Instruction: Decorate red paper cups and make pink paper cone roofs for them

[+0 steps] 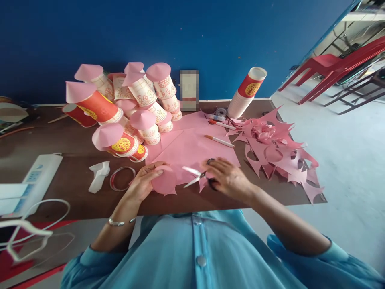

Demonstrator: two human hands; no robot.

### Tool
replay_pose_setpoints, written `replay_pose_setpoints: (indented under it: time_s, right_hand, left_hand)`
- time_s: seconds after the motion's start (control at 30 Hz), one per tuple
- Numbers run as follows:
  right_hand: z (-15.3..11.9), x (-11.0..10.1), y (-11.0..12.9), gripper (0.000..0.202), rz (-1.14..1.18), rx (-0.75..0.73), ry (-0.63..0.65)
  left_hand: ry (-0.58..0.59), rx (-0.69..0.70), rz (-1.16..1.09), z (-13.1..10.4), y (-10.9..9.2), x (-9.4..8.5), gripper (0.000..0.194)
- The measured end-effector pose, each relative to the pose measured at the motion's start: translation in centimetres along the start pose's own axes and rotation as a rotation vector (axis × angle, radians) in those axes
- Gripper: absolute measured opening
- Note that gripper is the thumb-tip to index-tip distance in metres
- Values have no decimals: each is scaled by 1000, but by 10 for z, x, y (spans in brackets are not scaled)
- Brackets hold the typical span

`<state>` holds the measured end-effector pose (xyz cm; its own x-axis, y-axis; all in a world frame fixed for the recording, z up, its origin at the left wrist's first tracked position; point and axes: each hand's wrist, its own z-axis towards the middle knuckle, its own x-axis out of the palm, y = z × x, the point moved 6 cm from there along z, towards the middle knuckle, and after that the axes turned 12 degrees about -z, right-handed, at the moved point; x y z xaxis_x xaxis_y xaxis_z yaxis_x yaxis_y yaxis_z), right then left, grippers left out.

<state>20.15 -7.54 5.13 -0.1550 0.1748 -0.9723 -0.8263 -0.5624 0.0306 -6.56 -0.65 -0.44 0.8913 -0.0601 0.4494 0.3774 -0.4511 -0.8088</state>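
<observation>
My left hand point(143, 182) pinches a round pink paper disc point(164, 180) by its left edge, near the front of the table. In my right hand point(228, 178) is a pair of scissors point(194, 176), its blades spread apart and pointing left toward the disc. A gap lies between the blades and the disc. Under and behind both hands are large pink paper sheets point(192, 146). Two markers lie on them, an orange-tipped marker point(219, 141) and a red one point(222, 125).
Paper-cup towers with pink cone tops point(144, 122) crowd the back left. A tall cup stack point(247, 92) leans at the back right, behind pink paper scraps point(279, 152). A tape roll point(122, 179), crumpled white piece point(99, 176) and white box point(43, 176) are left.
</observation>
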Motion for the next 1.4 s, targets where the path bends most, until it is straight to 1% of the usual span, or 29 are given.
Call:
replay_pose_setpoints:
  time_s: [0.03, 0.07, 0.1, 0.13, 0.2, 0.27, 0.33, 0.37, 0.4, 0.43, 0.5, 0.57, 0.6, 0.73, 0.8, 0.83, 0.87, 0.93, 0.97, 1.03, 1.1, 1.17, 1.2, 1.23, 1.27, 1.3, 1.33, 1.37, 1.4]
  right_hand:
    - [2, 6, 12, 48, 39, -83, 30]
    - [1, 10, 18, 46, 54, -133, 63]
    - [-4, 12, 19, 42, 42, -144, 99]
    - [-10, 11, 12, 38, 13, -97, 125]
    - [-29, 0, -16, 29, -94, 127, 125]
    - [-48, -15, -50, 33, -256, 368, 132]
    - [-59, -23, -76, 42, -340, 533, 174]
    - [-60, -23, -85, 42, -351, 589, 200]
    - [-59, -22, -90, 42, -344, 613, 209]
    - [-54, -19, -91, 42, -322, 600, 197]
    - [-42, -15, -86, 44, -256, 526, 132]
    - [-31, -11, -80, 46, -177, 467, 58]
    - [-27, -9, -79, 47, -139, 463, 38]
    - [-8, -2, -81, 44, 31, 516, 50]
    - [4, -1, -83, 35, 246, 615, -8]
    - [11, -1, -83, 30, 438, 670, -60]
    - [18, 2, -80, 31, 689, 706, -90]
    - [35, 2, -69, 41, 877, 677, -113]
    - [43, 2, -62, 47, 1090, 659, -156]
    - [56, 3, -49, 54, 1427, 628, -184]
    - [66, 7, -40, 55, 1630, 620, -178]
    - [72, 12, -37, 51, 1714, 646, -183]
    - [73, 14, -39, 49, 1722, 663, -205]
    - [74, 15, -41, 48, 1711, 675, -239]
    - [74, 15, -45, 47, 1686, 680, -284]
    - [74, 15, -49, 47, 1654, 678, -331]
    - [74, 14, -53, 47, 1614, 669, -375]
    - [73, 13, -57, 46, 1571, 659, -413]
    - [73, 12, -61, 46, 1526, 650, -443]
  left_hand:
    - [-2, 10, -7, 0, 0, -1, 30]
    - [-8, 16, -12, 1, 0, -2, 29]
    - [-13, 17, -14, 1, 0, -3, 29]
    - [-17, 13, -13, 2, 0, -3, 30]
    - [-14, 4, -11, 2, 0, 0, 31]
    - [-15, 21, -27, 2, -2, 4, 29]
    - [-50, 83, -71, 2, -7, 8, 27]
    - [-85, 128, -95, 2, -11, 10, 28]
    - [-123, 172, -112, 1, -14, 11, 29]
    - [-161, 214, -117, 1, -18, 13, 30]
    - [-202, 267, -88, 0, -25, 19, 32]
    - [-180, 312, -46, 0, -32, 29, 33]
    - [-152, 333, -23, 0, -35, 35, 33]
    - [-69, 365, 62, 7, -42, 59, 35]
    - [-29, 386, 74, 13, -44, 70, 37]
    - [-14, 421, 79, 15, -47, 76, 38]
    - [-3, 470, 90, 17, -51, 81, 38]
    - [4, 584, 110, 20, -58, 88, 34]
    - [9, 660, 132, 20, -63, 92, 31]
    - [45, 858, 226, 16, -72, 99, 24]
    - [116, 1105, 424, 7, -77, 107, 16]
    - [209, 1300, 667, 0, -73, 113, 7]
    - [253, 1356, 775, -1, -69, 115, 6]
    - [276, 1388, 859, 0, -65, 115, 9]
    - [276, 1398, 909, 2, -61, 114, 13]
    - [250, 1384, 917, 5, -60, 111, 17]
    - [205, 1346, 874, 10, -60, 107, 23]
    - [157, 1278, 782, 16, -61, 101, 31]
    - [120, 1169, 656, 25, -61, 96, 38]
